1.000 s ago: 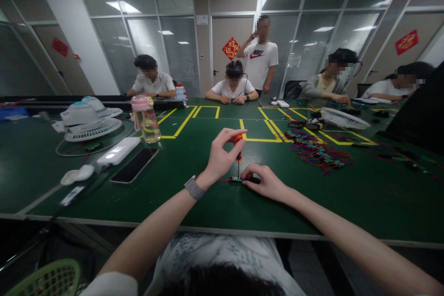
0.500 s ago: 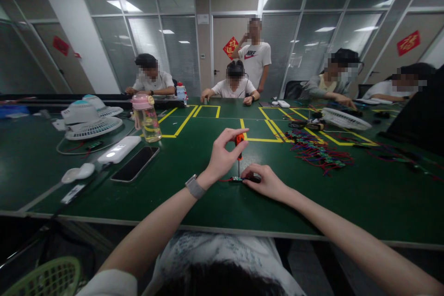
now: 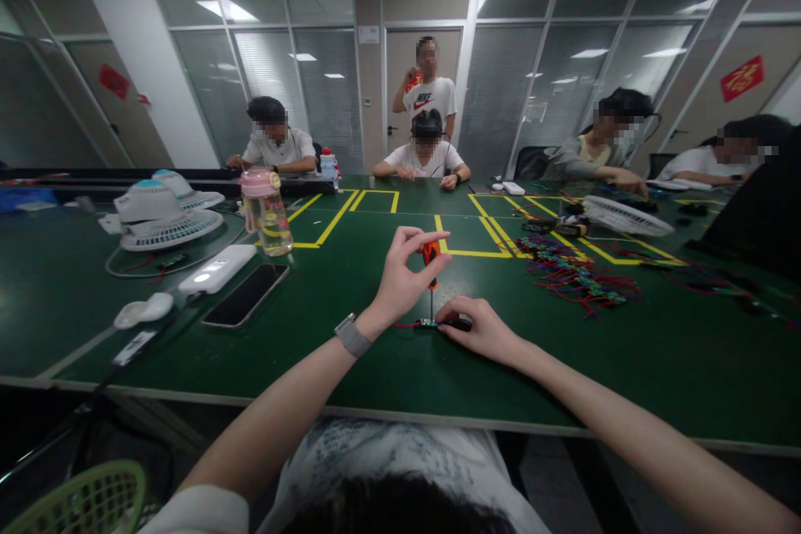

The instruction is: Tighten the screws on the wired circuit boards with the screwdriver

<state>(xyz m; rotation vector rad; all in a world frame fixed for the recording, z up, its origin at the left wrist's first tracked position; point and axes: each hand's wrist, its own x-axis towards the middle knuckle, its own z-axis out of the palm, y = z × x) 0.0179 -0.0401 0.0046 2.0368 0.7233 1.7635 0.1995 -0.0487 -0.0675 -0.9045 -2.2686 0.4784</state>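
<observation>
My left hand [image 3: 406, 271] is closed around the orange-and-black handle of a screwdriver [image 3: 431, 254], which stands upright. The thin shaft points down to a small green circuit board [image 3: 427, 323] flat on the green table [image 3: 350, 384]; exact contact of the tip is too small to tell. My right hand [image 3: 479, 328] rests on the table, its thumb and fingers pinching the board's right end. A red wire runs out from the board's left side. Something black shows under my right hand's fingers.
To the left lie a phone [image 3: 246, 295], a white power bank [image 3: 218, 269], a pink-lidded bottle [image 3: 267, 212] and white fans [image 3: 168, 217]. On the right is a heap of wired circuit boards [image 3: 579, 271]. Several people sit across the table; one person [image 3: 431, 96] stands behind.
My hands, the screwdriver and the board hold nearly the same place. The standing person has moved left behind the seated person opposite, whose hand has shifted inward.
</observation>
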